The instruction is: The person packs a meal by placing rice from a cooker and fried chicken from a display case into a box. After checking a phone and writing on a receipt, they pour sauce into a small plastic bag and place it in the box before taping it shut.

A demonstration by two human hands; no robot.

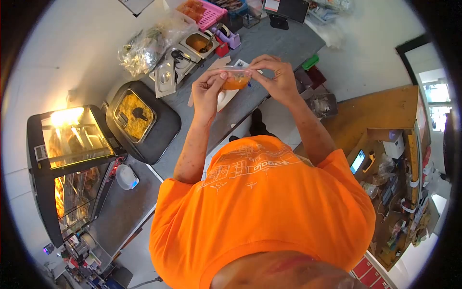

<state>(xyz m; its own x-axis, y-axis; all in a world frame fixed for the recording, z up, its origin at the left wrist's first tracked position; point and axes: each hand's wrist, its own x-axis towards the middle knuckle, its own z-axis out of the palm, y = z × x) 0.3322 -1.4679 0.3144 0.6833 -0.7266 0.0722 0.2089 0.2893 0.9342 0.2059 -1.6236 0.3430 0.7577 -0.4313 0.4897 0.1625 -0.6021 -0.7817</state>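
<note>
A small clear plastic bag (236,82) with orange contents hangs between my two hands over the counter's front edge. My left hand (208,90) pinches the bag's top left corner between thumb and fingers. At the top right corner, my right hand (275,77) grips the bag the same way. The bag's upper edge is stretched flat between them. Behind the bag lies something white, partly hidden. Further back left is a steel container of orange-brown sauce (198,43) with a ladle in it.
A black container of yellow food (134,117) stands left, beside a lit glass display cabinet (77,139). Plastic bags (139,53), a pink basket (211,15) and a tape dispenser (228,37) line the counter's back. A wooden desk (380,108) stands right.
</note>
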